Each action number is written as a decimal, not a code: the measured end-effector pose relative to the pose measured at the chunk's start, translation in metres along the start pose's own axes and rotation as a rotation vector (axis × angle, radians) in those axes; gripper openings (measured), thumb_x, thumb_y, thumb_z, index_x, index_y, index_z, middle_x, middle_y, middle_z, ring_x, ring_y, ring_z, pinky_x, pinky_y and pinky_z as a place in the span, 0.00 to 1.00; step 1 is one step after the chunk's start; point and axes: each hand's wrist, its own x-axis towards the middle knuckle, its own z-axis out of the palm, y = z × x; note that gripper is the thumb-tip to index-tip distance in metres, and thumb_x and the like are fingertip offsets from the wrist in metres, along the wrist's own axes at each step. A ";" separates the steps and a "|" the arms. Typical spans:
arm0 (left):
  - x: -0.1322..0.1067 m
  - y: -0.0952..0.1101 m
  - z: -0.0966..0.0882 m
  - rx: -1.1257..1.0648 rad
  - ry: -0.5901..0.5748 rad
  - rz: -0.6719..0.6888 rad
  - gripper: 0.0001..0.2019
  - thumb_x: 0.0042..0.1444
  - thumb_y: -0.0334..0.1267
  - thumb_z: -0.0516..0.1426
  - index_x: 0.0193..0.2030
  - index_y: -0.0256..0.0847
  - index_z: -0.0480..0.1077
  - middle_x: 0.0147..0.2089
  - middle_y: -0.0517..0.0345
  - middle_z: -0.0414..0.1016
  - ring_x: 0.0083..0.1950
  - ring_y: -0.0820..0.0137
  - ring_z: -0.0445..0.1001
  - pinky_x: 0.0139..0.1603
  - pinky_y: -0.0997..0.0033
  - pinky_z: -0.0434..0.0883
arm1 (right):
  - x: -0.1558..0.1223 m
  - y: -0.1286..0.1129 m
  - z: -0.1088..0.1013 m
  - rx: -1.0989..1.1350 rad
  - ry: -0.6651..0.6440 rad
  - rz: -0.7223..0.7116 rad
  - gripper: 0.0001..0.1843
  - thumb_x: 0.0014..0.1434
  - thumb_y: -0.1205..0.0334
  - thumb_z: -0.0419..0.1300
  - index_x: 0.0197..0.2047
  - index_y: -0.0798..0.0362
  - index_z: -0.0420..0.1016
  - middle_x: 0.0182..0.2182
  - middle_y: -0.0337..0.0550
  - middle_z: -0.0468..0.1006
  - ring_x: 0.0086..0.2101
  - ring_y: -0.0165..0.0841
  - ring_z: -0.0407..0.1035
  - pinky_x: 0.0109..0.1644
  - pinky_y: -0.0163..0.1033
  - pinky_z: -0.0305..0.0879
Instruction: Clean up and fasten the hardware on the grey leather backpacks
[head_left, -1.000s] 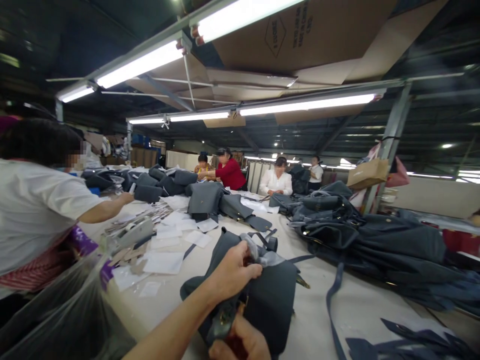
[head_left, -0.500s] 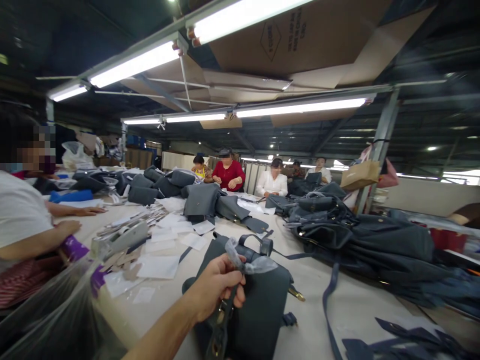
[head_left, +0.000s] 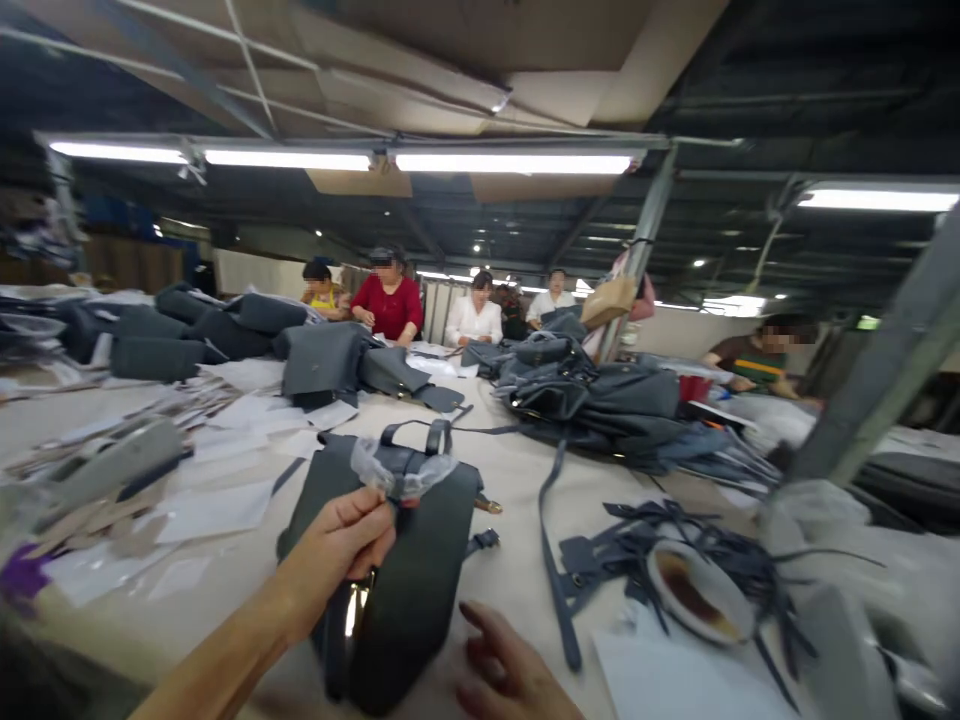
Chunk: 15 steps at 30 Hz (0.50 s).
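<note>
A dark blue-grey backpack (head_left: 427, 560) with a top handle and gold-coloured hardware lies on the table in front of me. My left hand (head_left: 352, 535) is closed in a pinch on a strap of the bag, at a strip of clear plastic film (head_left: 427, 478) wrapped around it. The film's loose ends stick out above my fingers. To the right of the bag, my right hand (head_left: 510, 665) is slightly blurred, fingers apart, with nothing in it. A buckle tab (head_left: 482, 541) juts from the bag's right side. A long loose strap (head_left: 559, 590) lies farther right.
Piles of similar bags (head_left: 592, 395) cover the back of the table. White paper sheets (head_left: 217, 510) and scraps lie left. At right are a bundle of dark straps (head_left: 697, 540), a round dish (head_left: 701, 590) with brown contents and a metal post (head_left: 885, 360). Several people work beyond.
My view has swung right, bringing the strap bundle and dish further into sight. My right hand has entered from below. My left hand still pinches the strap at the film.
</note>
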 end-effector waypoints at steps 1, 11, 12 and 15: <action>0.005 -0.003 0.007 -0.009 0.010 0.026 0.19 0.49 0.51 0.64 0.36 0.35 0.73 0.16 0.70 0.55 0.18 0.82 0.44 0.19 0.77 0.39 | 0.008 -0.004 -0.002 0.025 -0.002 0.018 0.35 0.48 0.61 0.68 0.60 0.48 0.68 0.50 0.47 0.79 0.50 0.45 0.73 0.45 0.41 0.72; 0.079 -0.030 0.056 -0.240 0.114 0.220 0.16 0.47 0.46 0.65 0.37 0.37 0.71 0.17 0.72 0.54 0.18 0.82 0.46 0.17 0.82 0.43 | -0.014 -0.028 -0.068 -0.600 0.238 -0.228 0.13 0.60 0.61 0.56 0.44 0.48 0.80 0.41 0.47 0.83 0.42 0.42 0.76 0.49 0.45 0.70; 0.083 -0.031 0.055 -0.248 0.124 0.237 0.16 0.47 0.45 0.65 0.37 0.37 0.71 0.18 0.72 0.54 0.17 0.82 0.46 0.17 0.82 0.43 | -0.029 -0.015 -0.086 -0.674 0.267 -0.196 0.13 0.61 0.59 0.55 0.42 0.47 0.81 0.37 0.46 0.84 0.38 0.41 0.77 0.46 0.44 0.71; 0.090 -0.035 0.054 -0.249 0.114 0.256 0.15 0.48 0.44 0.64 0.39 0.36 0.72 0.18 0.71 0.56 0.17 0.83 0.46 0.16 0.83 0.44 | -0.072 0.029 -0.137 -0.869 0.480 -0.141 0.15 0.60 0.56 0.53 0.41 0.49 0.80 0.37 0.49 0.84 0.38 0.43 0.78 0.45 0.45 0.72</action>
